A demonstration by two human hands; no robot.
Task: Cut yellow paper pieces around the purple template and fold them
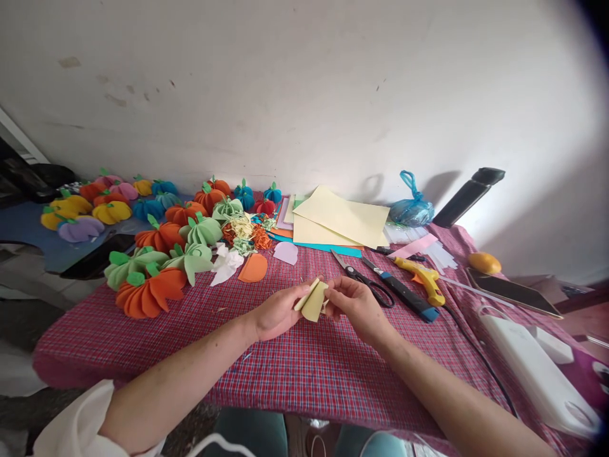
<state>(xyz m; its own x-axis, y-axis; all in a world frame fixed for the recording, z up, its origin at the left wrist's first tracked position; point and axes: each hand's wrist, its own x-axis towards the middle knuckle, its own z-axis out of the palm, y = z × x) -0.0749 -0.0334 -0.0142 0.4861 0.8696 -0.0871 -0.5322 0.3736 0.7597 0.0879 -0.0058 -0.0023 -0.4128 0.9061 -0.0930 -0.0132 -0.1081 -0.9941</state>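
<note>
Both my hands meet above the middle of the red checked tablecloth [295, 368]. My left hand [278, 311] and my right hand [354, 303] pinch a small stack of folded pale-yellow paper petals [314, 301] between them, from either side. Fingers of both hands are closed on the paper. Just behind my right hand lie black-handled scissors [364, 279] and a blue craft knife [404, 292].
Paper pumpkins in orange [148, 292], green [190, 257], yellow, blue and purple crowd the left. Cream paper sheets [340, 219] lie at the back. A yellow glue gun [423, 276], a blue bag [412, 206], a black bottle [469, 193], a tablet [511, 289] and a white box [537, 374] sit right.
</note>
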